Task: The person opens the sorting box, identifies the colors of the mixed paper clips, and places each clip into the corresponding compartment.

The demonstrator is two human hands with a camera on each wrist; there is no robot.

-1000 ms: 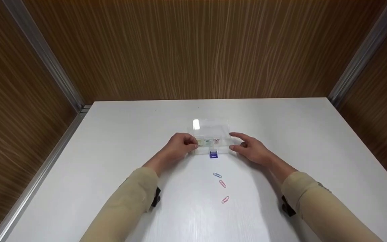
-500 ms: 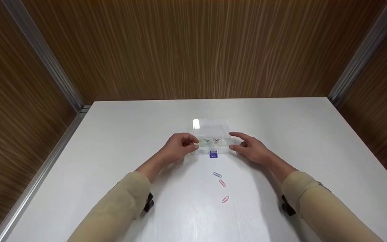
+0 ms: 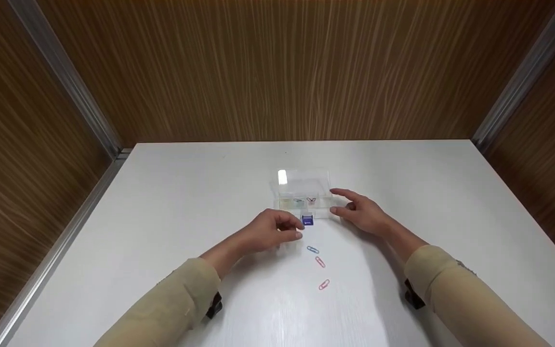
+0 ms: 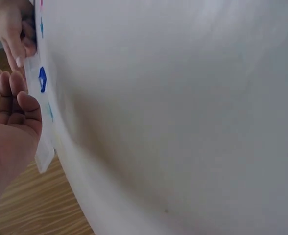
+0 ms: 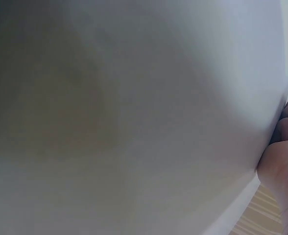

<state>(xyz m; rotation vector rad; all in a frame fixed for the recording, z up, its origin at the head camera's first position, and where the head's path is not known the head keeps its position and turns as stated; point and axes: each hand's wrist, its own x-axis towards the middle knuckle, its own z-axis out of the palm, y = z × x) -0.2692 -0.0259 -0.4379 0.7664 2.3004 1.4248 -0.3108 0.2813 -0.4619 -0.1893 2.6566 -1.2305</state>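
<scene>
A small clear plastic box (image 3: 303, 189) with its lid laid back sits mid-table, with a few coloured paper clips in its compartments. A blue binder clip (image 3: 307, 220) lies just in front of it. My left hand (image 3: 293, 229) hovers beside the binder clip with loosely curled fingers, holding nothing. In the left wrist view those fingers (image 4: 16, 100) are relaxed close to the binder clip (image 4: 42, 78). My right hand (image 3: 334, 201) touches the box's right end with the tips of thumb and forefinger, the fingers fairly straight. The right wrist view shows mostly blurred table.
Three paper clips lie on the white table (image 3: 171, 202) nearer to me: a blue one (image 3: 312, 249), a red one (image 3: 320, 262) and a pink one (image 3: 323, 285). Wood-panelled walls enclose the table at the back and sides.
My left hand has let go of the box's left end and moved toward me and to the right, up to the blue binder clip. The right hand and the box stayed put.
</scene>
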